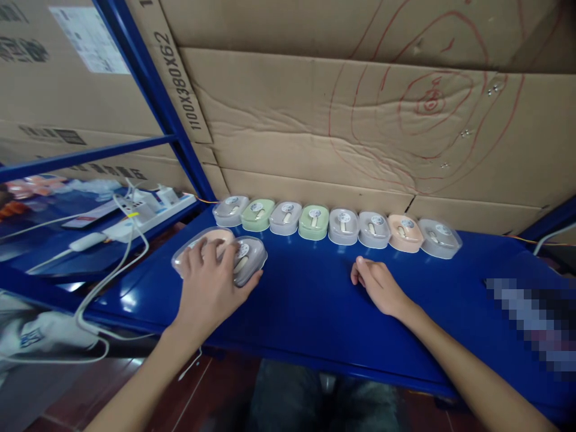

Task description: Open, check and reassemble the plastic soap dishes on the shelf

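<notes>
My left hand [209, 279] lies over two lidded boxes at the left of the blue table, its fingers bent across them. One box is peach [184, 252]; the grey one [255, 255] sits against it on the right, beside my thumb. Part of both boxes is hidden under the hand. My right hand [375, 282] rests on the table with its fingers curled in, holding nothing that I can make out. Beyond the hands several similar boxes stand in a row, among them a green one [314, 228], a peach one [405, 239] and a grey one [441, 243] at the right end.
Cardboard [279, 90] stands behind the blue table [310, 312]. On the left, a blue frame post [148, 90] rises near a shelf with a white power strip [148, 219] and hanging white cables [90, 294]. A pixelated patch covers something at the right.
</notes>
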The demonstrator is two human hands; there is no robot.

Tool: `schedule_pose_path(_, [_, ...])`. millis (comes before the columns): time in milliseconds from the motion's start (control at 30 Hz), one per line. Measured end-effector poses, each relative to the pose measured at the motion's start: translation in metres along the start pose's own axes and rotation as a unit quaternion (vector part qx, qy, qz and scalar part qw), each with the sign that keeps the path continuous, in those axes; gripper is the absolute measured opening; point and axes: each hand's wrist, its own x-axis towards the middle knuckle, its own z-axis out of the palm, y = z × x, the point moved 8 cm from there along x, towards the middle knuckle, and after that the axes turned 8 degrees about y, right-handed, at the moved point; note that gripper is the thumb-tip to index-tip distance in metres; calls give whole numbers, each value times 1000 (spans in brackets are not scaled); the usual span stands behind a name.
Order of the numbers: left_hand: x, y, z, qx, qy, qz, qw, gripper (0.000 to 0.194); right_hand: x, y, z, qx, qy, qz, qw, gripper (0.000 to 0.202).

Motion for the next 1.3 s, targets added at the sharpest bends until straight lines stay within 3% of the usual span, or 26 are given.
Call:
schedule_pose_path(100, [1,-8,5,-18,-30,11,999,76,0,-1,0,-1,1,1,1000,87])
schedule_pose_path(233, [1,-23,15,-22,-75,4,997,72,1,-1,0,-3,-1,-1,1000,87])
schedule_pose_path(800, [3,-39,17,0,-51,-2,999,71,1,-9,-5,-70,-10,-66,995,72])
schedule_pose_path(900, [3,-40,18,1,-52,-6,999,73,5,-4,-28,-133,32,-91,986,62])
schedule_pose_path(1000, [3,-40,18,-11,-50,-6,999,73,12,7,-75,-210,141,-106,962,52])
schedule_pose_path(1100, [5,-39,17,-28,-51,0,998,73,18,27,-124,-312,243,-88,914,50])
schedule_pose_path(1200, [7,-39,16,-44,-45,-5,998,71,20,63,-151,-426,235,-31,873,65])
schedule_pose_path(1300, [8,-39,18,-31,-44,-4,999,71,9,105,-157,-478,163,9,863,68])
